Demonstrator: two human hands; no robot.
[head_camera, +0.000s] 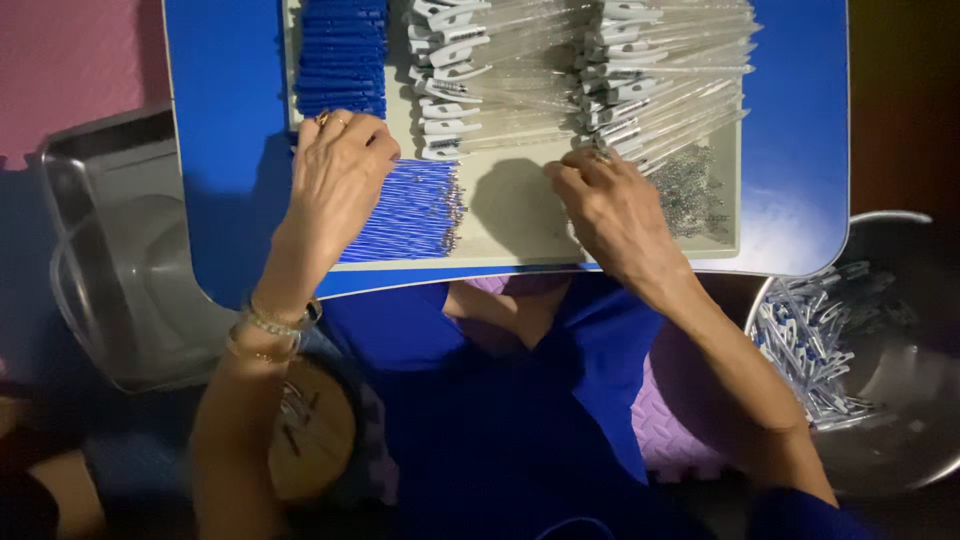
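My left hand rests on a bundle of thin blue pen refills on a pale tray, fingers curled over their upper ends. My right hand reaches into a fanned pile of clear pen barrels with white clips, fingertips pinched at the pile's lower edge. Whether it holds a barrel is hidden by the fingers. A heap of small metal springs lies just right of this hand. More blue parts are stacked at the tray's upper left.
The tray sits on a blue lap table. A round metal bowl at the right holds several assembled clear pens. A clear plastic container stands at the left. My blue-clothed lap is below.
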